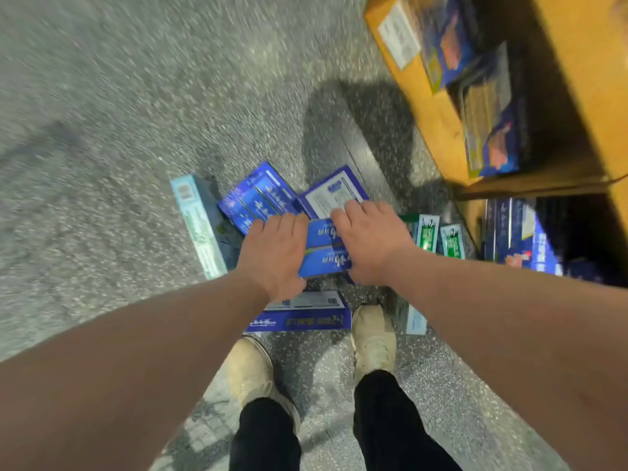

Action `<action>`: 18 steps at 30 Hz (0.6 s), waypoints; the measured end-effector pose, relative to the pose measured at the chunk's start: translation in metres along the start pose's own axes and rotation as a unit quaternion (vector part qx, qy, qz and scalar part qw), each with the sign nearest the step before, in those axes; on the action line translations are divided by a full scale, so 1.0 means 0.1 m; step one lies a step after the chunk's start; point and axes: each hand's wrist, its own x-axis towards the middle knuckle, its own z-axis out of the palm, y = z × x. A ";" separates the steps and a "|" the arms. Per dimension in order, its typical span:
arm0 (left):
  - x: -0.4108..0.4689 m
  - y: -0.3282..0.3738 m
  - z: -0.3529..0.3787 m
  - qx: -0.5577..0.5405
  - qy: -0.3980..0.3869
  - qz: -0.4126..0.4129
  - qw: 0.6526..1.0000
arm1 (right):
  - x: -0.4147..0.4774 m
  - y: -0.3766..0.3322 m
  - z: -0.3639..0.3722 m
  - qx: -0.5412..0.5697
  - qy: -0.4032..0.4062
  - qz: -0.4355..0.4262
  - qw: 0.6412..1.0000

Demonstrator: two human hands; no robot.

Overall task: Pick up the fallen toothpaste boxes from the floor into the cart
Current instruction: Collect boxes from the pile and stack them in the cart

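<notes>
Several blue toothpaste boxes lie scattered on the speckled grey floor in front of my feet. My left hand (275, 254) and my right hand (368, 241) grip a blue box (324, 248) from its two sides, fingers curled over its edges. Beyond it lie a blue multi-pack (258, 197) and a box showing its white back panel (331, 193). A pale teal box (200, 226) lies to the left. Another blue box (302, 316) rests by my shoes. The image is blurred by motion.
A yellow wooden shelf (438, 120) at the right holds more blue boxes (492, 137) on its upper and lower levels. Green-and-white boxes (430, 234) sit on the floor by its base. My two pale shoes (373, 338) stand just behind the pile. Bare floor stretches to the left.
</notes>
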 end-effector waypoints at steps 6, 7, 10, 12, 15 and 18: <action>-0.99 -0.26 -1.69 0.014 0.015 -0.032 0.999 | -0.81 -0.34 -1.70 0.011 0.040 -0.019 0.999; -1.19 -0.28 -2.06 0.011 0.009 -0.036 0.999 | -1.00 -0.41 -2.05 0.009 0.048 -0.019 0.999; -1.93 -0.32 -3.18 0.011 0.011 -0.052 0.999 | -1.64 -0.64 -3.14 0.001 0.065 -0.023 0.998; -2.52 -0.35 -3.89 0.015 0.039 -0.064 0.997 | -2.08 -0.82 -3.82 -0.017 0.107 -0.039 0.993; -3.40 -0.38 -4.76 0.033 0.086 -0.088 0.992 | -2.64 -1.11 -4.76 -0.033 0.183 -0.065 0.980; -4.22 -0.37 -5.43 0.058 0.137 -0.141 0.979 | -3.10 -1.45 -5.56 -0.069 0.253 -0.105 0.959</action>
